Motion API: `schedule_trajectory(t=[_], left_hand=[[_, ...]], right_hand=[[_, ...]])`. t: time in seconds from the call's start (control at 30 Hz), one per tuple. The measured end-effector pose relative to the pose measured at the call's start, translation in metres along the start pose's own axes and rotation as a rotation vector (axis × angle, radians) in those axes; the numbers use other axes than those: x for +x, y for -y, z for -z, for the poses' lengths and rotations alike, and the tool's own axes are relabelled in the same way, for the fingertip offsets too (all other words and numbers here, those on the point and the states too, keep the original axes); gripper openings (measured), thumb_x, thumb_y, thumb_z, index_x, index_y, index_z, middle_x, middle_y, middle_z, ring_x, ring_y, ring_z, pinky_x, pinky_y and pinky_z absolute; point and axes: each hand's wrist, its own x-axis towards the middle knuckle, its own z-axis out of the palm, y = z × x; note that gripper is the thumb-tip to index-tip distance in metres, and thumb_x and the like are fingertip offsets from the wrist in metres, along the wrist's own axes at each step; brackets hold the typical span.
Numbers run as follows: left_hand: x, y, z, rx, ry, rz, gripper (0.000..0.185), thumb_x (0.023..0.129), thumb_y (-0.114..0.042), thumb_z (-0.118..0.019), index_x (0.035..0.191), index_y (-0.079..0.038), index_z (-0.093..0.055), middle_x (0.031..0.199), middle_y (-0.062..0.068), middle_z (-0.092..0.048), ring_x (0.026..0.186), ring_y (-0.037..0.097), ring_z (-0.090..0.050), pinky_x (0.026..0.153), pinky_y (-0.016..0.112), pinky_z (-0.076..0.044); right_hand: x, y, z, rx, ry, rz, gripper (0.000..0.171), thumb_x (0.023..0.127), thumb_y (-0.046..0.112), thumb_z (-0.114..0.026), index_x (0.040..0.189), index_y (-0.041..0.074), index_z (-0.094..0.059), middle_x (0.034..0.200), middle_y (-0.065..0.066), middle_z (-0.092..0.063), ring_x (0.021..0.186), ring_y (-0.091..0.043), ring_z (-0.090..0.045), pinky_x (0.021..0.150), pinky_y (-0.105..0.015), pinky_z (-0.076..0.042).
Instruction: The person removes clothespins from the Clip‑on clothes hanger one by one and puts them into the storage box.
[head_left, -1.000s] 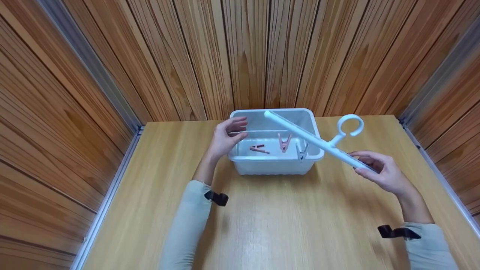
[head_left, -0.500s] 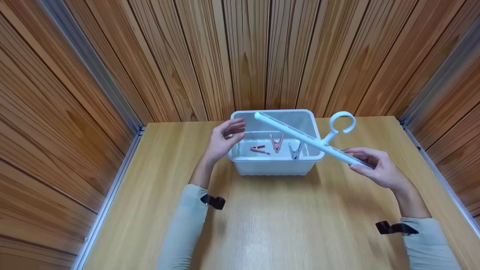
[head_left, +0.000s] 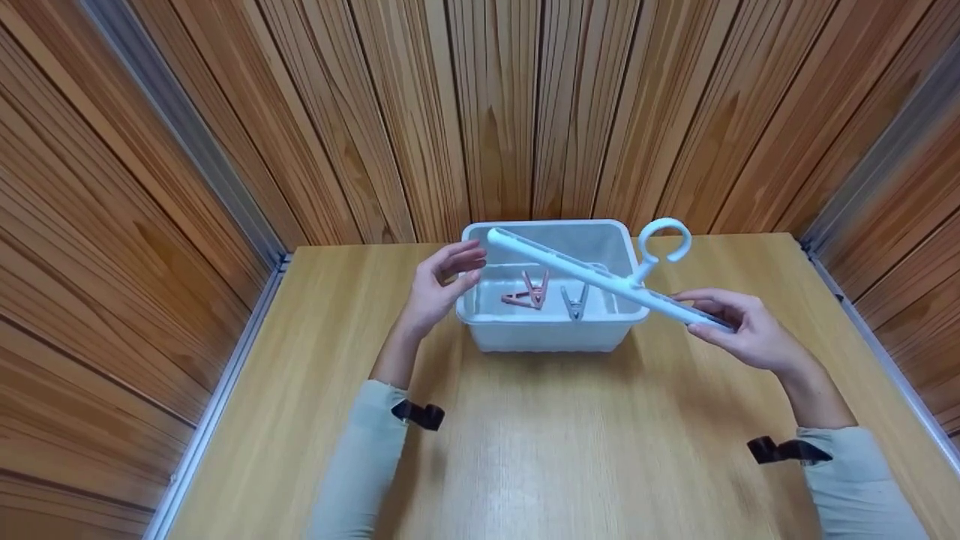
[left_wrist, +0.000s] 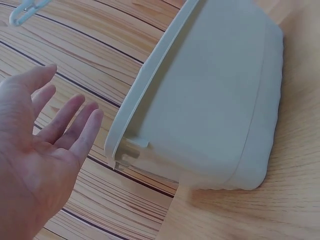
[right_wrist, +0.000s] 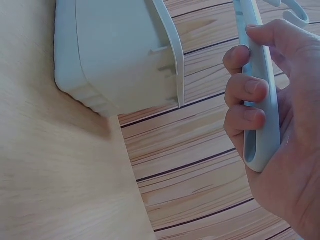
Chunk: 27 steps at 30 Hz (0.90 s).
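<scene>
My right hand (head_left: 739, 330) grips the lower right end of a light blue clothes hanger (head_left: 570, 268), tilted over a pale plastic basin (head_left: 551, 336). In the right wrist view, fingers and thumb wrap its slotted bar (right_wrist: 267, 110). The round hook (head_left: 686, 238) points up. Beside the basin's left rim my left hand (head_left: 439, 289) is held with fingers spread, near the hanger's raised end but apart from it. A pink clip (head_left: 538, 292) and a grey clip (head_left: 576, 304) appear below the bar; how they attach is unclear. Another pink clip (head_left: 514, 300) lies in the basin.
The basin stands at the back of the wooden table (head_left: 540, 435), close to the plank wall (head_left: 502, 112). Plank side walls with metal edge strips (head_left: 217, 390) border the table left and right. Black straps (head_left: 418, 415) sit on both sleeves.
The hanger and right hand have moved left and slightly up. The upper pink clip and the grey clip have shifted left with it. My left hand has drawn slightly left and down.
</scene>
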Motion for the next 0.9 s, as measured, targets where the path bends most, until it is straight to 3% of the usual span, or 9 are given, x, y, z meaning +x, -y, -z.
schedule_trajectory(t=[0.23, 0.4, 0.9], left_hand=[[-0.008, 0.001, 0.003, -0.036, -0.017, 0.003, 0.05, 0.11, -0.008, -0.071, 0.158, -0.001, -0.059, 0.154, 0.021, -0.071, 0.145, 0.038, -0.07, 0.123, 0.049, -0.057], [-0.013, 0.001, 0.004, -0.048, -0.026, 0.002, 0.049, 0.109, -0.004, -0.07, 0.157, 0.001, -0.06, 0.153, 0.024, -0.071, 0.143, 0.04, -0.07, 0.12, 0.045, -0.059], [-0.027, -0.002, 0.005, -0.041, 0.017, 0.001, 0.052, 0.109, -0.004, -0.069, 0.16, 0.0, -0.056, 0.155, 0.025, -0.069, 0.145, 0.042, -0.069, 0.124, 0.053, -0.056]], right_hand=[[0.007, 0.004, -0.004, -0.028, 0.018, -0.004, 0.043, 0.095, -0.023, -0.065, 0.136, -0.012, -0.07, 0.122, 0.021, -0.08, 0.096, -0.001, -0.075, 0.08, -0.016, -0.061], [0.013, 0.005, -0.007, 0.016, 0.02, 0.009, 0.041, 0.095, -0.024, -0.065, 0.134, -0.014, -0.07, 0.122, 0.017, -0.082, 0.095, 0.001, -0.076, 0.08, -0.014, -0.062], [0.022, 0.012, -0.019, 0.01, 0.04, 0.012, 0.039, 0.097, -0.022, -0.066, 0.135, -0.012, -0.071, 0.121, 0.017, -0.082, 0.097, -0.001, -0.078, 0.081, -0.015, -0.062]])
